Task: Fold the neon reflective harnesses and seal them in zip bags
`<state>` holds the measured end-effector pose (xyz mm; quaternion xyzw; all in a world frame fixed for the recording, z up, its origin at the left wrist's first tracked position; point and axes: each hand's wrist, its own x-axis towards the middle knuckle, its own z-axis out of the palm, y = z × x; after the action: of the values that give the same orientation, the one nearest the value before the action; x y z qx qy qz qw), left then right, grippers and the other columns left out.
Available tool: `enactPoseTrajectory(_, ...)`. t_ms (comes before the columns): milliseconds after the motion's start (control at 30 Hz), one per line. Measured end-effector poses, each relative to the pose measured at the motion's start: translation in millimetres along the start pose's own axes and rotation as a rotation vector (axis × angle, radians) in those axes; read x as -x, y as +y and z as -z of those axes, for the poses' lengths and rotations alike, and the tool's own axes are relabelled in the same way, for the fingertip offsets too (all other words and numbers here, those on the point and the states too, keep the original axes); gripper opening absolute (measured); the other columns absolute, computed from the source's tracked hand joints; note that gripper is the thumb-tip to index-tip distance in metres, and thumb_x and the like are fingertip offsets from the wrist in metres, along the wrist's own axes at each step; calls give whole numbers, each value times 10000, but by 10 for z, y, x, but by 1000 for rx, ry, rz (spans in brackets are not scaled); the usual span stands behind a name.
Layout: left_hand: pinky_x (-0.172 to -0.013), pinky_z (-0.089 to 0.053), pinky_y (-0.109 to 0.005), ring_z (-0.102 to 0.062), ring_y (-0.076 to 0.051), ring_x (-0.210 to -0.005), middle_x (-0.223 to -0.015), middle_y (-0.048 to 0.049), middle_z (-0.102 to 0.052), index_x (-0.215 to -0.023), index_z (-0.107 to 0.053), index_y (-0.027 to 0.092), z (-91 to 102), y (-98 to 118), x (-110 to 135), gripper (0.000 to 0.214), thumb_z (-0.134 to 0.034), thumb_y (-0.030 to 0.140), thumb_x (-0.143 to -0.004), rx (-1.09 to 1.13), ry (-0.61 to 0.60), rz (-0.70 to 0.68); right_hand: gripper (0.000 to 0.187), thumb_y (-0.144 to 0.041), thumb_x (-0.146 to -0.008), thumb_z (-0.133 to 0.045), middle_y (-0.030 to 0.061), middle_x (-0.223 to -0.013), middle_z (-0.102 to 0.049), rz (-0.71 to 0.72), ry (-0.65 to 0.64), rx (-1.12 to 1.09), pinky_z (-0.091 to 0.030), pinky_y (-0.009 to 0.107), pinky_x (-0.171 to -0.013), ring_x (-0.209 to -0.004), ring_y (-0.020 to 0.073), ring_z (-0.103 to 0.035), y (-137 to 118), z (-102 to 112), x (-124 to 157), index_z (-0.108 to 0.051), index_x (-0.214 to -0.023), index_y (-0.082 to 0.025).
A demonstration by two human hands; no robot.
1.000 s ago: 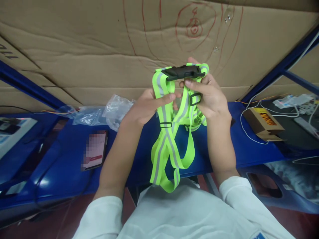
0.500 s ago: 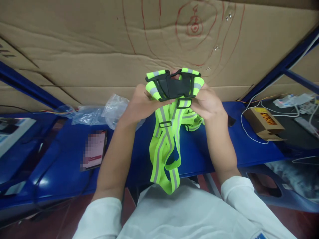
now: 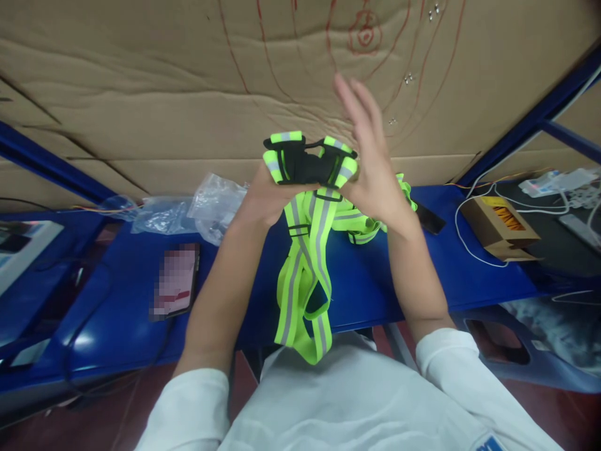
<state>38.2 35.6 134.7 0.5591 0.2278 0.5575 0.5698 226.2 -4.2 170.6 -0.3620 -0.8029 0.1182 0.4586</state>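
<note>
A reflective harness (image 3: 293, 294) of neon-yellow straps with grey stripes hangs over the blue table's front part, its loops dangling toward my body. At its top is a black plastic buckle (image 3: 307, 166), its two halves joined. My left hand (image 3: 263, 197) is closed around the harness at the buckle's left side; its fingers are mostly hidden behind the buckle and straps. My right hand (image 3: 375, 169) is just right of the buckle, fingers stretched upward and apart from the straps. Whether its thumb still touches the buckle is hidden. More neon strap (image 3: 364, 235) lies bundled on the table behind my right wrist.
Clear plastic bags (image 3: 213, 203) and a phone (image 3: 176, 282) with a lit screen lie left on the blue table (image 3: 366, 294). To the right are a dark flat object (image 3: 429, 219), an opened cardboard box (image 3: 502, 228) and white cables. A cardboard panel (image 3: 164, 125) stands behind.
My right hand has let go of the buckle's right side and its fingers have straightened upward. The buckle has shifted slightly left, still in my left hand.
</note>
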Motion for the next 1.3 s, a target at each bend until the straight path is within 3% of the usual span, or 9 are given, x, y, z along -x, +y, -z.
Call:
enactPoseTrajectory(100, -1101, -566, -466, -699, -338, -1245, -1185, -54, -798, -1023, -806, 251, 31, -39, 23, 574, -1041, 308, -502, -66, -29, 43, 989, -480, -799, -890, -4, -1753, -319, 76, -221, -34, -320, 450, -1362, -1647, 307, -280, -66, 166, 47, -398, -1644, -334)
enactPoseTrajectory(267, -1041, -579, -440, -729, -325, -1151, -1132, -90, -796, -1010, -784, 200, 60, -124, 82, 671, -1060, 418, -439, -142, 0, 28, 787, -445, -840, -858, 112, -1508, -615, -43, -153, -142, -538, 448, -1160, -1263, 278, -693, 14, 189, 79, -545, -1530, -233)
enactPoseTrajectory(400, -997, -593, -423, -747, -308, -1079, -1019, -64, -797, -955, -790, 188, 18, -96, 93, 582, -1052, 400, -480, -107, -77, 87, 331, -415, -867, -823, 51, -1154, -775, 4, -185, -55, -551, 447, -1102, -1152, 268, -714, 18, 173, 62, -762, -1121, -212)
enactPoseTrajectory(600, -1046, -599, -453, -743, -333, -1179, -1203, -68, -797, -1137, -795, 228, -8, -71, 66, 606, -1024, 229, -576, -41, -361, 317, 296, -391, -912, -767, 40, -1100, -778, -19, -1, -39, -584, 435, -1039, -1098, 255, -729, -36, 260, 66, -763, -1123, -184)
enactPoseTrajectory(700, -1039, -610, -472, -749, -346, -1174, -1218, -76, -801, -1200, -783, 226, -45, -141, 69, 666, -1023, 215, -579, -10, -368, 377, 253, -351, -915, -773, 41, -1115, -791, -1, 105, -7, -598, 418, -1045, -1079, 249, -746, -6, 256, 81, -778, -1114, -194)
enactPoseTrajectory(867, -1031, -623, -457, -768, -307, -1114, -1100, -30, -818, -1023, -815, 222, -77, -151, 62, 427, -986, 248, -632, -1, -163, 323, 279, -308, -1054, -556, 6, -1354, -742, 182, 43, 167, -515, 405, -1202, -1305, 224, -658, 61, 101, 57, -766, -1238, -310)
enactPoseTrajectory(1100, -1102, -572, -508, -575, -368, -1442, -1246, -42, -763, -1087, -774, 266, 65, 85, 14, 520, -848, 654, -748, 132, -237, 232, 494, -331, -1068, -439, -104, -1730, -346, 170, -184, 272, -195, 470, -1409, -1660, 200, -242, 33, 13, 35, -555, -1541, -409)
enactPoseTrajectory(1200, -1137, -538, -525, -566, -388, -1443, -1185, -60, -782, -1023, -780, 247, 62, 180, 32, 362, -836, 530, -804, 115, -196, 241, 506, -479, -1081, -451, -70, -1763, -283, 142, -264, 129, -102, 490, -1417, -1687, 222, -157, 10, 30, 39, -533, -1567, -367)
enactPoseTrajectory(1300, -1131, -534, -552, -610, -405, -1386, -1129, -63, -797, -913, -786, 244, 30, 257, 71, 225, -881, 336, -731, 77, -131, 246, 526, -528, -1097, -408, -18, -1732, -372, 101, -149, 8, -187, 452, -1405, -1660, 209, -258, 49, 19, 19, -518, -1573, -334)
